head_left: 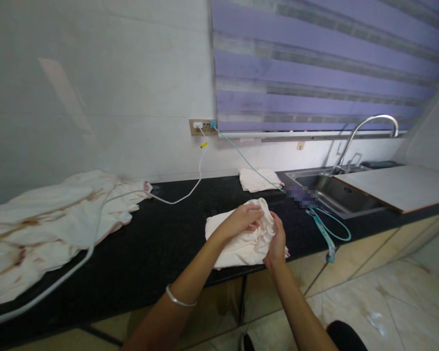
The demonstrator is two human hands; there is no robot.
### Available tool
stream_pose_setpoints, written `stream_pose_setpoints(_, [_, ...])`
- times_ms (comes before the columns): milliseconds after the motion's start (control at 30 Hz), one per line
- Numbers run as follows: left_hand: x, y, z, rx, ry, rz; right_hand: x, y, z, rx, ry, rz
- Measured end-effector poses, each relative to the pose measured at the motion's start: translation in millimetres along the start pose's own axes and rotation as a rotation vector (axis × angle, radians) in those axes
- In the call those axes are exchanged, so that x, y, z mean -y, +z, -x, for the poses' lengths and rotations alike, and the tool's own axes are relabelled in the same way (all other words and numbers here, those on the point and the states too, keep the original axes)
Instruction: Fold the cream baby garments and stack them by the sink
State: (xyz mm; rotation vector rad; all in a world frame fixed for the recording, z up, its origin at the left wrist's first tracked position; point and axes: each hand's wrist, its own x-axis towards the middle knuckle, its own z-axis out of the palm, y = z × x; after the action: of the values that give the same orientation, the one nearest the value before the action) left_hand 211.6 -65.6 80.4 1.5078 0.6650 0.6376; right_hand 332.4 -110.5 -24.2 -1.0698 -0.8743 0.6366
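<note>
The folded cream cotton cloth (237, 253) lies on the black countertop (161, 243), at its front edge, with a gathered, puckered band bunched up on top. My left hand (243, 219) rests over that bunch with fingers loosely bent; I cannot tell whether they pinch the fabric. My right hand (277, 241) is closed around the bunch's right side, its fingers partly hidden. If I pull harder on one side than the other, the puckers could skew the layers beneath and loosen the fold. Being so near the edge, the cloth could slip over it if I drag it toward me.

Just beyond, a second folded cloth (256, 179) sits by the wall under the teal cable (241, 155); shoving it could tug that cable at the wall socket (204, 132). To my right, the teal lanyard (324, 231) trails over the counter's front, so a sleeve or elbow could snag it. To my left, the white cord (183, 199) runs across a rumpled, brown-marked white fabric (58, 214); pulling that fabric could drag the cord too.
</note>
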Motion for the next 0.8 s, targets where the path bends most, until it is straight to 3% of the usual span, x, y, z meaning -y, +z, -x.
stream_pose_setpoints(100, [2, -1.4, 3, -0.007, 0.065, -0.161, 3, 3, 3, -0.117, 0.089, -0.054])
stream_pose_setpoints(233, [4, 0.2, 6, 0.052, 0.256, -0.327, 11, 2, 0, -0.073, 0.126, -0.052])
stream_pose_setpoints(333, [5, 2.6, 8, 0.023, 0.371, -0.479, 24, -11, -10, 0.019, 0.092, 0.118])
stream_pose_setpoints(467, [10, 7.9, 8, 0.024, 0.431, -0.676, 47, -39, -25, 0.106, -0.050, 0.446])
stream_pose_setpoints(600, [34, 18.7, 10, 0.076, 0.547, -1.024, 62, -56, -28, -0.019, -0.352, 0.740])
stream_pose_setpoints(700, [58, 26.8, 13, 0.094, 0.610, -1.245, 66, -53, -23, -0.018, -0.542, 0.844])
stream_pose_setpoints(800, [62, 30.6, 17, 0.157, 0.675, -1.352, 71, -37, -17, 0.074, -0.608, 0.869])
